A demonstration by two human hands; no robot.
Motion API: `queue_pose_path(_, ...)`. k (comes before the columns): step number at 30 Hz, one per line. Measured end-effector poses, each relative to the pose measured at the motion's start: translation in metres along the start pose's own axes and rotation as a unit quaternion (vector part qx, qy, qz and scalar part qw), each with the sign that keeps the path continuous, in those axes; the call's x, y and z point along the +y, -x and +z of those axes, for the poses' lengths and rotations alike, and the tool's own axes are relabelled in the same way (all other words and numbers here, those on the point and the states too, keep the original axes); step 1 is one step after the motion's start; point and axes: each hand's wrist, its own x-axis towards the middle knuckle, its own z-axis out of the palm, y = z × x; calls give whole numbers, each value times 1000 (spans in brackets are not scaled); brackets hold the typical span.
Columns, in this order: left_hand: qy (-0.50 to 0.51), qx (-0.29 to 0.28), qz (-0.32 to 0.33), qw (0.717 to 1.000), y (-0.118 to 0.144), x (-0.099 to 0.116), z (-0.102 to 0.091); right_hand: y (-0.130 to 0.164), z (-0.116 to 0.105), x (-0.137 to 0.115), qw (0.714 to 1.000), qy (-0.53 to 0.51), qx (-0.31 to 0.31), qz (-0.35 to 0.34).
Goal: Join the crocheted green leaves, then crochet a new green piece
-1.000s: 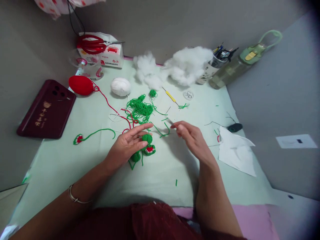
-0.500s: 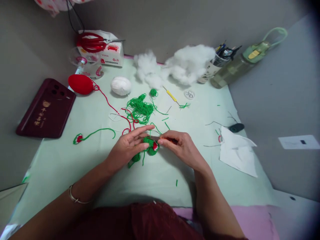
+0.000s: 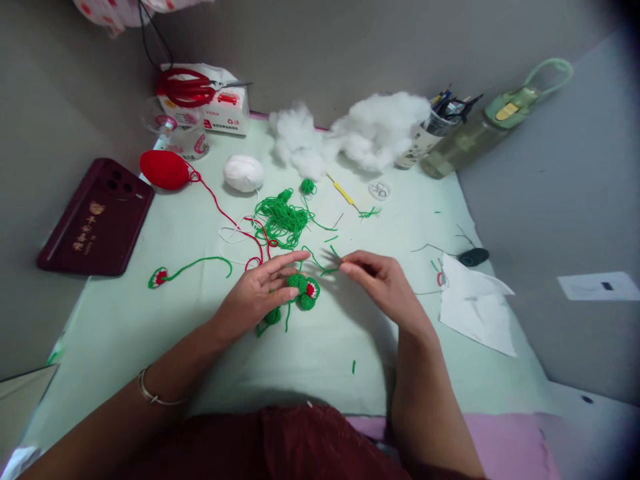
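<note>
Left hand [image 3: 260, 293] rested palm-down on the pale green cloth-covered worktop [image 3: 150, 320], fingers [image 3: 287, 260] spread loosely and extended toward the right, pressing on the small green crocheted piece with a red-and-white centre [image 3: 304, 291]. Piece lay just beyond and beneath the left fingertips, at the middle of the worktop, between the two hands; nearer to the left hand, which touched it. Roughly round lobes clustered side by side, with no clear long axis; a smaller green crocheted ball [image 3: 273, 315] sat just below it under the left palm edge, trailing short green tails.

Right hand [image 3: 383, 283] hovered just to the right of the piece, apart from it, thumb and forefinger pinched together at the tip. Pinched on what looked like a thin green yarn strand [image 3: 325, 267] running leftward toward the piece; a needle possibly held too, but too small to tell.

Farther back lay a tangle of loose green yarn [image 3: 280, 219], a red yarn ball [image 3: 164, 169], a white yarn ball [image 3: 243, 173], white fluffy stuffing [image 3: 375, 130] and a yellow-handled crochet hook [image 3: 343, 192]. Left of the hands, a small green-and-red crocheted slice with a long green tail [image 3: 159, 277].
</note>
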Motion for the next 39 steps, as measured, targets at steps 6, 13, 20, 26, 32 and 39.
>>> queue_pose_path(6, -22, 11, 11, 1000, -2, -2, -3, -10, -11, 31, 942, 217, 254, 27)
queue_pose_path(13, -58, 34, 14, 998, -1, -1, -3, -9, 3, 28, 967, 238, 58, -67)
queue_pose_path(20, -45, 93, 35, 994, -1, 8, 0, -6, 10, 18, 922, 380, -4, -69)
queue_pose_path(26, -43, 222, 147, 963, 3, 12, 1, -4, 10, 22, 925, 368, 49, -78)
queue_pose_path(32, -360, 36, 186, 913, 13, 31, -8, -4, 5, 25, 961, 199, 177, -78)
queue_pose_path(39, -619, 143, 115, 764, 28, 55, -65, -2, 7, 14, 969, 93, 202, -103)
